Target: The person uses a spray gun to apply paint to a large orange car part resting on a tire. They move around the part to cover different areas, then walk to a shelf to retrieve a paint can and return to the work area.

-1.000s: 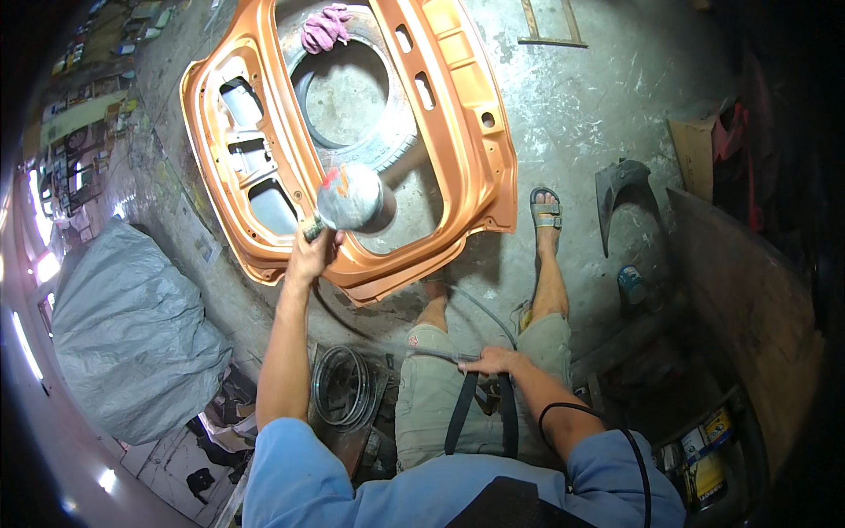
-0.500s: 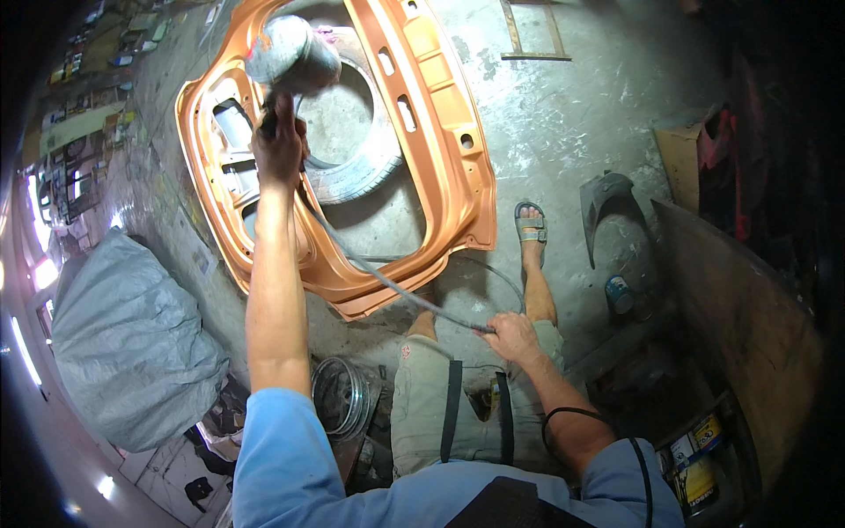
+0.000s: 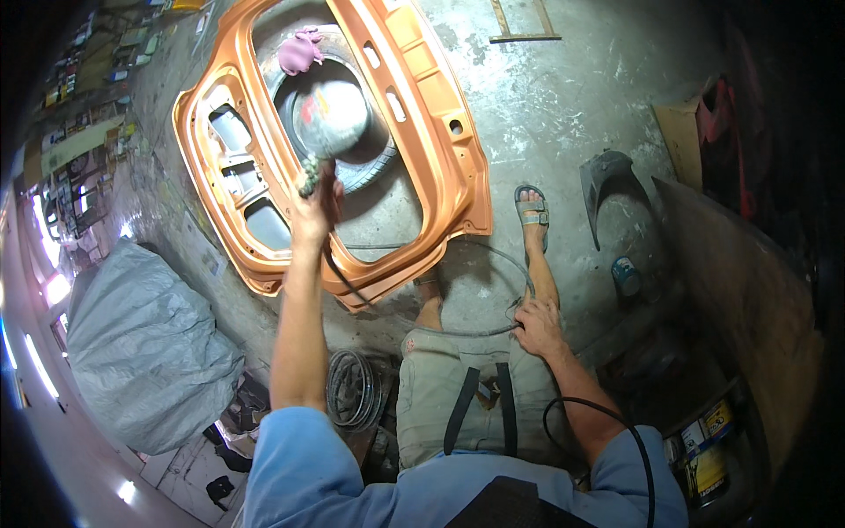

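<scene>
My left hand (image 3: 315,204) is wrapped round the handle of a spray gun (image 3: 331,114), whose round, paint-stained metal cup hides the nozzle. It is over the window opening of an orange car door panel (image 3: 464,189), which lies on a tire (image 3: 371,172). A dark hose (image 3: 458,333) runs from the gun's grip down in a curve to my right hand (image 3: 540,327), closed on it beside my right knee. A crumpled pink cloth (image 3: 300,53) rests on the tire's far side.
A grey plastic sheet (image 3: 150,348) covers something at left. Coiled wire (image 3: 354,392) lies beside my left thigh. To the right are a dark fender piece (image 3: 609,180), a blue can (image 3: 626,275) and a leaning brown board (image 3: 739,308). A small frame (image 3: 525,37) lies at the top.
My left hand has brought the spray gun nearer and to the right, uncovering the pink cloth. My right hand has shifted slightly right with the hose, which now sags lower.
</scene>
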Tool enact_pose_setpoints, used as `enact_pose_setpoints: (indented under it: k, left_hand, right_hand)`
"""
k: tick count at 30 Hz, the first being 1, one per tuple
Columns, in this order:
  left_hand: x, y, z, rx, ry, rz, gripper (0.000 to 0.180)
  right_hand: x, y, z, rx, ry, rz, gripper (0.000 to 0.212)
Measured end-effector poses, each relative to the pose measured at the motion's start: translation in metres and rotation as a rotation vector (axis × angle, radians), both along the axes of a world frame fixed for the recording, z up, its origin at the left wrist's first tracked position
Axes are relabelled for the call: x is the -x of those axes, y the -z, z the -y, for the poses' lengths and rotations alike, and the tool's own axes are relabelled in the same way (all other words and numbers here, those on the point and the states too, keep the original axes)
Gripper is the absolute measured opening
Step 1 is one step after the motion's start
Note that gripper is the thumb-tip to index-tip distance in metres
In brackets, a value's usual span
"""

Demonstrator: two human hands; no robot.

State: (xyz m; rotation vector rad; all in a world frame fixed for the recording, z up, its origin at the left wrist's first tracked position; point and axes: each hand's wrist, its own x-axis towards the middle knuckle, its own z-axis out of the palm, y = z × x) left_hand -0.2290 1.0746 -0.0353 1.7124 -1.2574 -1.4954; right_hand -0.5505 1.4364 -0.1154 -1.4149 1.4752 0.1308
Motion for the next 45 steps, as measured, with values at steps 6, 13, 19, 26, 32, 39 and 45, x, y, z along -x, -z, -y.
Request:
enact_pose_setpoints:
  k: [6, 13, 19, 26, 32, 39, 45]
  left_hand:
    - [-0.014, -0.022, -0.141, -0.134, 0.291, 0.141, 0.039]
    - [-0.009, 0.007, -0.053, -0.045, -0.046, 0.071, 0.037]
    - [0.059, 0.011, 0.127, 0.274, -0.087, 0.083, 0.046]
    - [0.134, 0.006, 0.238, 0.263, -0.438, 0.085, 0.062]
    - [0.141, 0.002, 0.252, 0.198, -0.381, -0.080, 0.054]
    - [0.140, 0.005, 0.285, 0.345, -0.521, 0.017, 0.059]
    - [0.152, 0.010, 0.263, 0.260, -0.351, 0.168, 0.053]
  right_hand:
    - [0.004, 0.022, 0.004, -0.059, -0.008, -0.009, 0.029]
    - [0.006, 0.024, 0.018, 0.013, 0.046, -0.111, 0.032]
    - [0.016, 0.024, 0.036, 0.087, 0.100, -0.039, 0.030]
    - [0.029, 0.019, 0.060, 0.203, 0.177, -0.002, 0.033]
    - [0.043, 0.021, 0.075, 0.158, 0.143, 0.034, 0.034]
    - [0.051, 0.022, 0.084, 0.194, 0.156, 0.068, 0.034]
    - [0.059, 0.023, 0.083, 0.183, 0.134, 0.077, 0.028]
